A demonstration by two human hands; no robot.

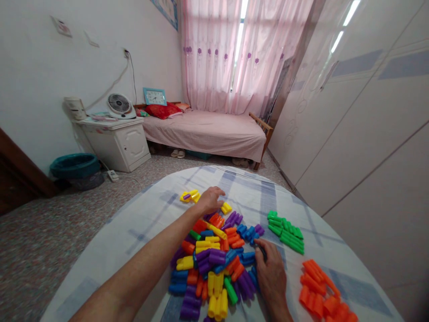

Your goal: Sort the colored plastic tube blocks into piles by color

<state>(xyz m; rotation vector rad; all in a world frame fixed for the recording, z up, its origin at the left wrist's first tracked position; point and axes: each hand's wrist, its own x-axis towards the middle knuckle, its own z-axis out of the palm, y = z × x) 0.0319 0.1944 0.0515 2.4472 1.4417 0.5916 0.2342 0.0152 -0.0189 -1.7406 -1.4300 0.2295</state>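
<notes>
A heap of mixed plastic blocks [214, 261] in red, yellow, purple, blue, orange and green lies on the round table with a checked cloth [144, 228]. My left hand [210, 199] reaches over the far edge of the heap, fingers curled down beside a yellow block [226, 208]. Beyond it sits a small yellow cluster with one purple block [189, 196]. My right hand [271, 270] rests at the heap's right edge, fingers bent on blue blocks [248, 256]. Sorted green blocks [286, 232] lie to the right. Sorted orange blocks [321, 293] lie at the near right.
The table's rim curves close on the left and right. Behind it are a bed with a pink sheet [208, 132], a white cabinet with a fan [115, 138], a teal basin on the floor [75, 167], and white wardrobes [351, 120] along the right.
</notes>
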